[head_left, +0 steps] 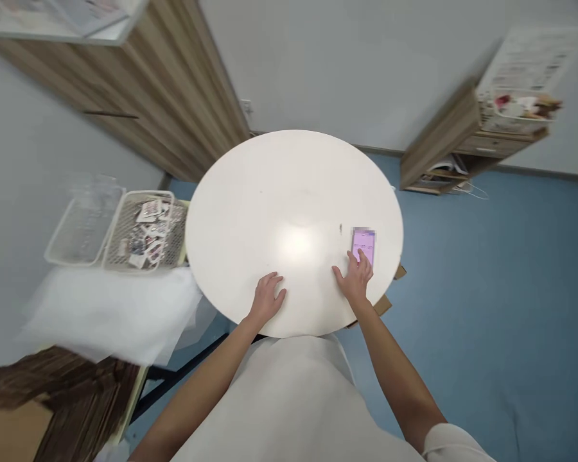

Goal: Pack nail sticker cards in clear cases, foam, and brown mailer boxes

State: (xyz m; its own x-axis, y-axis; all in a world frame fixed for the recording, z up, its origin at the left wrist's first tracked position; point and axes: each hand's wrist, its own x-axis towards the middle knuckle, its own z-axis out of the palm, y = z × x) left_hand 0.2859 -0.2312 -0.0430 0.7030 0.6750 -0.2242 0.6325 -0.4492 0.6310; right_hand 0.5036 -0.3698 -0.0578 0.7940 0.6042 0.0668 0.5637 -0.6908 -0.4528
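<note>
A smartphone (364,239) with a lit pink-purple screen lies on the right side of a round white table (289,167). My right hand (356,274) is over the phone's lower part, fingers apart, the index finger at the screen. Whether the fingertips touch the glass, I cannot tell. Near the table's front edge, my left hand (268,298) rests on the tabletop with its fingers spread and nothing in it. Just left of the phone sits a tiny dark object (340,228), too small to name.
Left of the table stand a white mesh basket (114,247) of small packets and a clear plastic bin (60,247). White sheeting (101,301) lies below them, above stacked cardboard (77,398). A wooden cabinet (173,83) rises at back left, a small shelf unit (443,138) at back right.
</note>
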